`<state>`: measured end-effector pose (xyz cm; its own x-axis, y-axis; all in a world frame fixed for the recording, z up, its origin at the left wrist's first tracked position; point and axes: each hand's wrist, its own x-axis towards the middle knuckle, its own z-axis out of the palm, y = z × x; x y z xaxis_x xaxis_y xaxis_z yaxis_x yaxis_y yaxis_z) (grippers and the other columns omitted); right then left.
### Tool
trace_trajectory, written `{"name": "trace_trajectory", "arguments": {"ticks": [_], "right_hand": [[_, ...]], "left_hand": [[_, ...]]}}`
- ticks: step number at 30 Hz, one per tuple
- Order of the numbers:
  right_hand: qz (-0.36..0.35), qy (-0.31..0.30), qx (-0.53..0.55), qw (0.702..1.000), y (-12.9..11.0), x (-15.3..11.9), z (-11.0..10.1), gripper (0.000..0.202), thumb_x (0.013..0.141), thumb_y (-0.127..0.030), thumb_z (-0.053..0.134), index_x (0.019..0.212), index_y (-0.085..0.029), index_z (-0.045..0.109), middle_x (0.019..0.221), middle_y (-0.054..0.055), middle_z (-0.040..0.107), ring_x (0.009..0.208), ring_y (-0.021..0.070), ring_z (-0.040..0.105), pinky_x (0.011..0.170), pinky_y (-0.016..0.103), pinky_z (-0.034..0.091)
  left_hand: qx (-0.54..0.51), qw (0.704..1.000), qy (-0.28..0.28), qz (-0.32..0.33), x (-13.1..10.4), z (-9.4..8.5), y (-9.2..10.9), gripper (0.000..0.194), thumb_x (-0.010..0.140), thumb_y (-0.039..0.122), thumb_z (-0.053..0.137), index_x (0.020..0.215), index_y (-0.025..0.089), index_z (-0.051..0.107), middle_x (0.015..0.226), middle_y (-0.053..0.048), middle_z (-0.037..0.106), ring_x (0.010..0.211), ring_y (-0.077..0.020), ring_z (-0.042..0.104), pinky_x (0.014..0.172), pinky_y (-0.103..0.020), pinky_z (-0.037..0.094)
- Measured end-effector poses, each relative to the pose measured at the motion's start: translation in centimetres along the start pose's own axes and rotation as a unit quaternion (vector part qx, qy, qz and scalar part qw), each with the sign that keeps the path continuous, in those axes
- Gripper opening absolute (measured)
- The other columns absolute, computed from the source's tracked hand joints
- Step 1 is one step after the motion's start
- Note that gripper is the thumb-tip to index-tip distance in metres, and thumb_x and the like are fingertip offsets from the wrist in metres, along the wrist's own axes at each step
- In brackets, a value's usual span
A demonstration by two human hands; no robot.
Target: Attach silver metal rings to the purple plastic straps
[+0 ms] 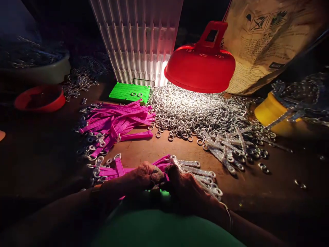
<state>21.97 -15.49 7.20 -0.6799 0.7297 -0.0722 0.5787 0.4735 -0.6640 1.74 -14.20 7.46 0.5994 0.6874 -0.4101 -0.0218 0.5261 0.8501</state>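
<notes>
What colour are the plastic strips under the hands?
Magenta-pink strips, clearest in the head view.

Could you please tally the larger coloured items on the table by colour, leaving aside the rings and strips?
Red: 2, lamp shade and bowl
Green: 1, pegboard
Yellow: 1, container
Total: 4

Both forearms are reaching in from the lower corners of the frame, meeting at lower centre. The left hand (144, 175) and right hand (183, 187) are curling closed, fingertips pressing together.
</notes>
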Motion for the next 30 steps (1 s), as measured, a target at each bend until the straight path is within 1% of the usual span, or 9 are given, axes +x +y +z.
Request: {"name": "trace_trajectory", "arguments": {"ticks": [5,9,12,16,19,22,25,27,30], "right_hand": [[0.047,-0.016,0.079,0.996,-0.1,0.2,1.5,0.023,0.083,-0.029,0.051,0.101,-0.019,0.041,0.076,0.001,0.059,0.056,0.0112,0.045,0.048,0.023,0.026],[0.078,-0.037,0.165,0.983,0.3,0.0,2.2,0.016,0.091,-0.035,0.039,0.087,-0.020,0.043,0.070,0.000,0.055,0.058,0.0115,0.044,0.048,0.023,0.031],[0.060,-0.069,0.193,0.977,0.2,0.3,2.0,0.013,0.089,-0.030,0.042,0.080,-0.020,0.041,0.072,0.001,0.052,0.060,0.0118,0.042,0.051,0.023,0.033],[0.045,-0.123,0.173,0.976,-0.4,1.2,1.1,0.009,0.087,-0.021,0.040,0.078,-0.020,0.040,0.070,0.001,0.050,0.058,0.0122,0.040,0.049,0.024,0.033],[0.004,-0.113,0.106,0.988,-0.8,1.4,0.1,0.013,0.088,-0.014,0.035,0.086,-0.017,0.047,0.074,0.003,0.053,0.060,0.0137,0.044,0.054,0.026,0.035],[-0.053,-0.077,0.012,0.995,-1.0,1.3,-1.0,0.022,0.088,-0.009,0.035,0.099,-0.016,0.053,0.075,0.004,0.056,0.062,0.0143,0.046,0.058,0.027,0.034],[-0.047,-0.061,-0.072,0.994,-0.4,1.6,-1.6,0.014,0.091,-0.014,0.043,0.098,-0.017,0.055,0.069,0.001,0.056,0.054,0.0123,0.043,0.053,0.026,0.026],[-0.015,-0.037,-0.104,0.994,0.5,2.3,-1.7,0.013,0.091,-0.026,0.052,0.102,-0.017,0.054,0.071,0.002,0.059,0.055,0.0123,0.047,0.053,0.025,0.024],[0.009,-0.004,-0.104,0.995,2.1,3.4,-1.7,0.027,0.091,-0.036,0.054,0.109,-0.016,0.050,0.079,0.006,0.063,0.062,0.0145,0.055,0.053,0.024,0.025]], "left_hand": [[-0.078,0.997,0.027,-0.001,-1.8,1.4,-2.0,0.043,0.083,0.052,0.058,0.073,0.010,0.057,0.061,0.000,0.049,0.052,-0.0072,0.040,0.049,-0.022,0.027],[-0.142,0.988,0.058,-0.012,-2.4,2.2,-2.1,0.045,0.074,0.052,0.067,0.068,0.009,0.055,0.057,0.001,0.046,0.050,-0.0067,0.040,0.049,-0.021,0.029],[-0.156,0.986,0.048,-0.029,-2.2,2.2,-2.1,0.047,0.066,0.050,0.074,0.061,0.009,0.054,0.053,0.002,0.045,0.047,-0.0058,0.038,0.046,-0.020,0.027],[-0.191,0.980,0.024,-0.053,-2.0,1.9,-2.3,0.031,0.068,0.033,0.075,0.061,0.011,0.054,0.055,0.002,0.048,0.048,-0.0068,0.042,0.046,-0.020,0.030],[-0.191,0.979,0.021,-0.071,-1.5,1.6,-2.4,0.027,0.066,0.028,0.075,0.060,0.012,0.053,0.056,0.002,0.048,0.050,-0.0068,0.043,0.047,-0.020,0.031],[-0.123,0.989,0.031,-0.076,-0.9,0.7,-1.8,0.032,0.063,0.035,0.076,0.061,0.012,0.053,0.056,0.003,0.046,0.050,-0.0067,0.039,0.047,-0.020,0.027],[0.046,0.998,0.019,-0.041,-0.7,-1.3,0.1,0.037,0.076,0.046,0.063,0.063,0.014,0.048,0.055,0.005,0.038,0.050,-0.0056,0.030,0.046,-0.021,0.022],[0.180,0.984,0.020,0.001,-1.1,-3.0,1.9,0.037,0.082,0.044,0.054,0.061,0.015,0.043,0.056,0.005,0.033,0.050,-0.0057,0.028,0.047,-0.021,0.023],[0.291,0.952,0.100,-0.011,-2.1,-5.1,4.2,0.030,0.078,0.042,0.055,0.066,0.015,0.048,0.057,0.005,0.035,0.051,-0.0070,0.033,0.049,-0.020,0.029]]}}
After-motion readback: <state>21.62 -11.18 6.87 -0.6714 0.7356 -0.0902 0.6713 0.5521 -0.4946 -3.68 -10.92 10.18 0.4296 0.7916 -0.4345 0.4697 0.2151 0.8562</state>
